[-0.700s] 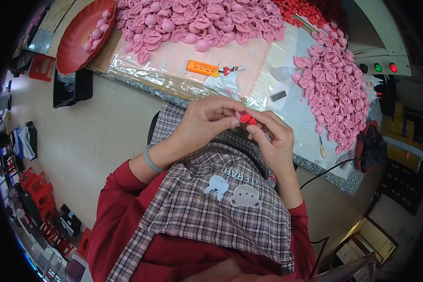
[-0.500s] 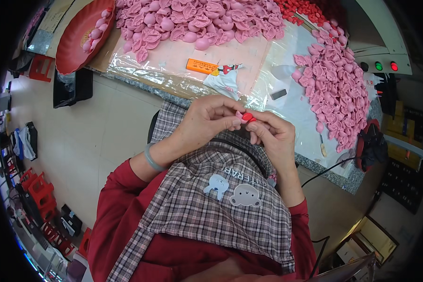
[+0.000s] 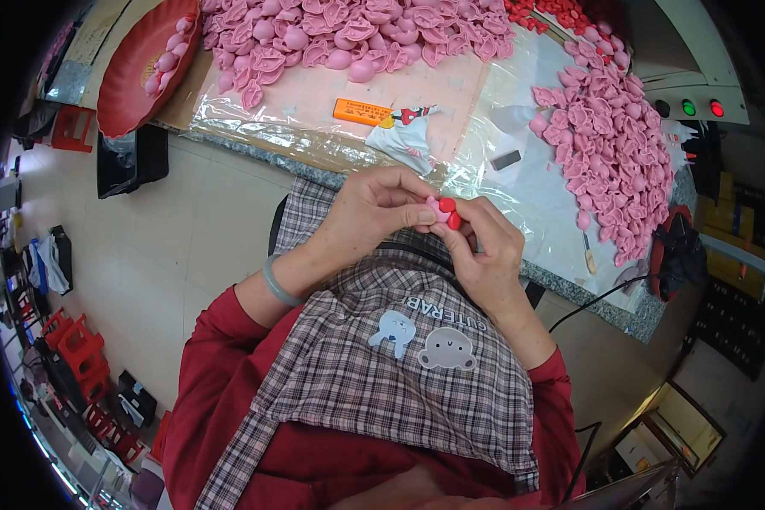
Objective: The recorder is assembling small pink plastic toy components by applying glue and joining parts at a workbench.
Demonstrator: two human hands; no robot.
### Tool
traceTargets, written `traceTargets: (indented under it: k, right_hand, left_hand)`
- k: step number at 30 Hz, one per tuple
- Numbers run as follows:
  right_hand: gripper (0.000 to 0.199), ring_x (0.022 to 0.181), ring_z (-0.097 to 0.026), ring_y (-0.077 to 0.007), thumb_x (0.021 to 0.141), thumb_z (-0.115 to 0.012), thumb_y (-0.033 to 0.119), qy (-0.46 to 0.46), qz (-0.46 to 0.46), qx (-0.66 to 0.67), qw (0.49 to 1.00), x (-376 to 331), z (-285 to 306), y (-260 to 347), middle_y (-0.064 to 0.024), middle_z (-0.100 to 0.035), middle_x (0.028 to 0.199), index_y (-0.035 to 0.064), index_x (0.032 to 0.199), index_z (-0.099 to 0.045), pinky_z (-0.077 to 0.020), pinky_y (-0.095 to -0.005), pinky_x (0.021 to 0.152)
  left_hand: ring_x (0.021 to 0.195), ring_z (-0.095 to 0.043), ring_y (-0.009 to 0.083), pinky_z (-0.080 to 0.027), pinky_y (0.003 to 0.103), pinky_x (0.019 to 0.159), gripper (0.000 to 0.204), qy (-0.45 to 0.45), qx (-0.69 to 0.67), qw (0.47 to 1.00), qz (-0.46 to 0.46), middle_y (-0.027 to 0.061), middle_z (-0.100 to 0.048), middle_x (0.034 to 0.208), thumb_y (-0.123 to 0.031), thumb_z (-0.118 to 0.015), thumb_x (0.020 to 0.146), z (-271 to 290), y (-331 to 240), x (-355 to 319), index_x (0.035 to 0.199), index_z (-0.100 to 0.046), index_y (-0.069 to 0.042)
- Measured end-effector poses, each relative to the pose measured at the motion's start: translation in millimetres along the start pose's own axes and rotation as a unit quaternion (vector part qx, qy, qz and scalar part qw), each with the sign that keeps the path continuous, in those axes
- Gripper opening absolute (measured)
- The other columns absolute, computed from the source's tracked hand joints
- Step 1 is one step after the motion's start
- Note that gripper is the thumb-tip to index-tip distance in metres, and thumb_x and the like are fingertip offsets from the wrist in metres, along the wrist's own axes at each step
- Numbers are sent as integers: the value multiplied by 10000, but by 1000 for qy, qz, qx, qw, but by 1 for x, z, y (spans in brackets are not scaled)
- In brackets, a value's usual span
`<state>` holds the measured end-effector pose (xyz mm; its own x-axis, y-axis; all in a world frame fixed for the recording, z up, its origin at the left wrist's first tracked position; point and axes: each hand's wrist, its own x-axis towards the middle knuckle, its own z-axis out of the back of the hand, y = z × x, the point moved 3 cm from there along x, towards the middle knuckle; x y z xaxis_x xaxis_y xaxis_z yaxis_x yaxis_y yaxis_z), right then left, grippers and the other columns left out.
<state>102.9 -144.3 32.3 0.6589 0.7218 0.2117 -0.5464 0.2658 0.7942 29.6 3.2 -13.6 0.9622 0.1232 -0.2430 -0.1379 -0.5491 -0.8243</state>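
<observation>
Close to the table's front edge, my left hand (image 3: 372, 206) pinches a small pink piece (image 3: 434, 206) between thumb and fingertips. Two glossy red bits (image 3: 448, 206) sit at its right end. My right hand (image 3: 490, 246) has thumb and forefinger closed against that same end, beside the red bits. Part of the pink piece is hidden by my fingertips. Just beyond my hands lie a crumpled white wrapper (image 3: 404, 143) with a coloured figure on it and an orange stick-shaped pack (image 3: 361, 111).
Pink fold-shaped pieces pile up at the back (image 3: 340, 34) and right (image 3: 608, 153). Red bits (image 3: 552, 15) lie farther back. A red scalloped tray (image 3: 127, 93) holds pink balls at left. A dark grey block (image 3: 506, 160), small brush (image 3: 589, 255) and black cable (image 3: 595, 302) are at right.
My right hand has shifted slightly, its fingers now lower around the piece. The piece has turned, so both red bits show more plainly. My left hand keeps its pinch.
</observation>
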Motion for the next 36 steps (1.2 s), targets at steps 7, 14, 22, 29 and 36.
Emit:
traceTargets:
  k: [7,14,22,29,36]
  right_hand:
    - [256,630,-576,-112,770,-746,25,15,0,65,998,0,2,-14,-76,-628,800,-16,1009,-661,-435,-221,521]
    - [235,626,-567,-136,804,-733,80,-18,87,85,992,-2,-1,-23,-92,-635,783,-19,1007,-669,-421,-240,519]
    - [247,612,-552,-133,809,-712,50,-17,79,76,994,0,-3,-19,-87,-621,802,-20,1039,-659,-419,-243,527]
    - [265,751,-564,-110,820,-693,-4,10,-67,148,987,6,-4,-13,-62,-619,929,-25,1080,-643,-454,-221,649]
    - [258,844,-631,-140,822,-687,-41,44,-85,363,927,2,-8,-34,-105,-626,988,-41,1074,-633,-513,-229,715]
  left_hand:
    - [856,-659,142,-547,250,763,147,46,-40,998,9,79,-647,941,13,-682,841,3,6,2,973,-616,18]
    - [814,-664,139,-538,231,728,112,27,-58,998,4,87,-664,872,-10,-684,855,-6,2,-2,943,-622,22]
    - [823,-664,142,-544,236,746,116,8,-66,998,3,88,-660,896,-10,-677,862,-3,4,0,954,-616,25]
    - [856,-643,117,-549,237,746,141,-10,74,990,-120,61,-618,947,-10,-692,852,-3,-9,-2,953,-604,32]
    - [885,-633,127,-533,237,774,225,-21,193,973,-124,69,-600,1016,9,-699,832,-11,-22,-7,1044,-626,13]
